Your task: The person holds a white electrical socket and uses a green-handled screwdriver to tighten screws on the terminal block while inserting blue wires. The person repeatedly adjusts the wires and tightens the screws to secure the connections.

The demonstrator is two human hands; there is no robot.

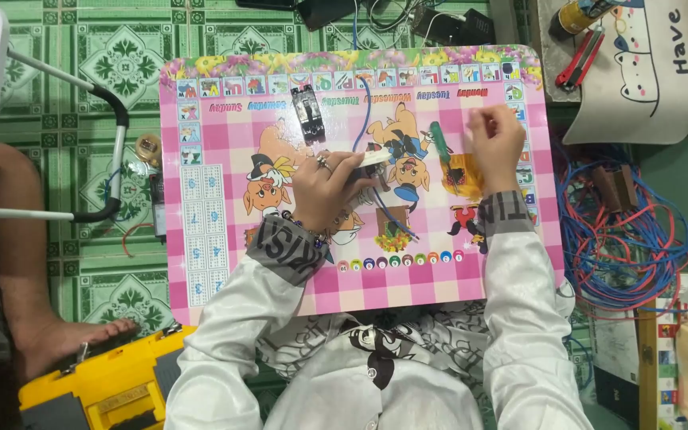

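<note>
Two hands are working over a small pink worktop (201, 263) printed with cartoon animals, and around it the scene is running from left to right like this: at the far left another person's bare foot (73, 334) is resting on the green patterned floor tiles (121, 56), just above a yellow toolbox (105, 390) lying at the bottom edge. On the worktop, a black circuit breaker (308, 111) is sitting near the far edge, apart from the hands. The left hand (324, 187) is clenching around a pale, slim tool or part (372, 159) — what exactly it is I cannot tell — and a blue wire (364, 111) is running from the far edge down past it and under the fingers. A green-handled screwdriver (442, 143) is lying between the two hands. The right hand (497, 147) is hovering over an orange patch of the picture with fingers curled together; whether it is pinching something small is not showing. Right of the worktop, a tangle of red and blue wires (623, 247) is lying on the floor, and a red-handled cutter (579, 60) is resting on a white cloth (662, 80) at the top.
</note>
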